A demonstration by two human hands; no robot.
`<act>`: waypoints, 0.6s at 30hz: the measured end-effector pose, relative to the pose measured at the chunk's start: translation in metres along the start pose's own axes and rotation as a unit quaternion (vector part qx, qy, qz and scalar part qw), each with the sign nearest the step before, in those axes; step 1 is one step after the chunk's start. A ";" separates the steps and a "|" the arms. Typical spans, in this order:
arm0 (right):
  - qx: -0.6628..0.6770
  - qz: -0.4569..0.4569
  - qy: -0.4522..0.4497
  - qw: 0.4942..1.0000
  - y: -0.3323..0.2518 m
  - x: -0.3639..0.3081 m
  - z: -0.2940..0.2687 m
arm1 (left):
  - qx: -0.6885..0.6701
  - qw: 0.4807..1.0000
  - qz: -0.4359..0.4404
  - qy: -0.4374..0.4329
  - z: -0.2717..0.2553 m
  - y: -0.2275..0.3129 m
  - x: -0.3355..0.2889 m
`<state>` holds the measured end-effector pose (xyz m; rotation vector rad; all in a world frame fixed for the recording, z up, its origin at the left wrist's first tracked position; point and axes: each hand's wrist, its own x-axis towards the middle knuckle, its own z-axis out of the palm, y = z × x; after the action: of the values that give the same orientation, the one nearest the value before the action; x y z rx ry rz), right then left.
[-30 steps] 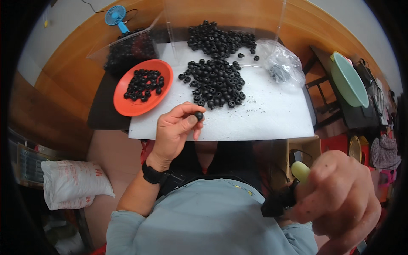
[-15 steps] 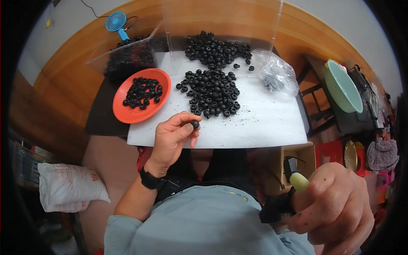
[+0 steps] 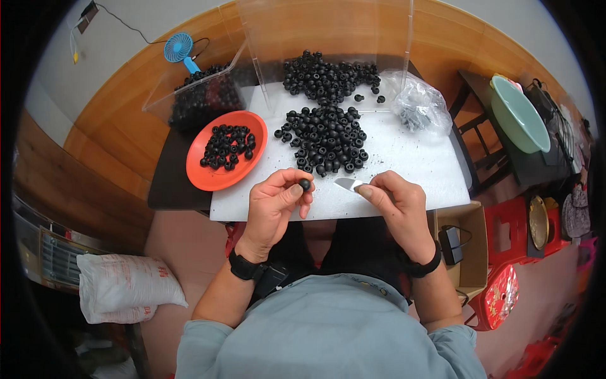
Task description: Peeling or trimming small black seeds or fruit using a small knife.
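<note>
White sheet [image 3: 416, 167], knife [image 3: 345, 184] partly hidden by right hand [image 3: 403, 211]

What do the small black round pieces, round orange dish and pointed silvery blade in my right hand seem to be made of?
The small black round pieces: probably rubber or plastic, dull with soft highlights. The round orange dish: likely plastic, smooth and evenly coloured. The pointed silvery blade in your right hand: seemingly metal, given its grey sheen.

White sheet [image 3: 404, 170] on dark table [image 3: 172, 180]; black balls [image 3: 328, 140], clear bag [image 3: 421, 106] on sheet; orange plate [image 3: 218, 181] at left edge.
</note>
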<state>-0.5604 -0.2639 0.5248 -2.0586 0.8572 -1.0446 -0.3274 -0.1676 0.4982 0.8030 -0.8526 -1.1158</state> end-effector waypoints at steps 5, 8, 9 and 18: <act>-0.129 -0.134 0.069 0.980 -0.002 0.005 0.016 | 0.003 0.999 -0.020 0.025 0.004 0.002 0.000; -0.093 -0.128 0.071 0.985 -0.005 0.004 0.026 | 0.012 1.000 -0.002 0.019 0.009 0.007 0.000; -0.055 -0.098 0.066 0.991 -0.005 0.003 0.029 | 0.011 1.000 -0.003 0.018 0.008 0.007 0.000; -0.150 -0.109 0.073 0.980 -0.003 0.003 0.041 | -0.014 0.999 -0.026 -0.028 0.003 0.000 0.005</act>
<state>-0.5233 -0.2537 0.5100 -2.3932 0.9249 -1.2620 -0.3294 -0.1731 0.5006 0.7776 -0.8649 -1.1978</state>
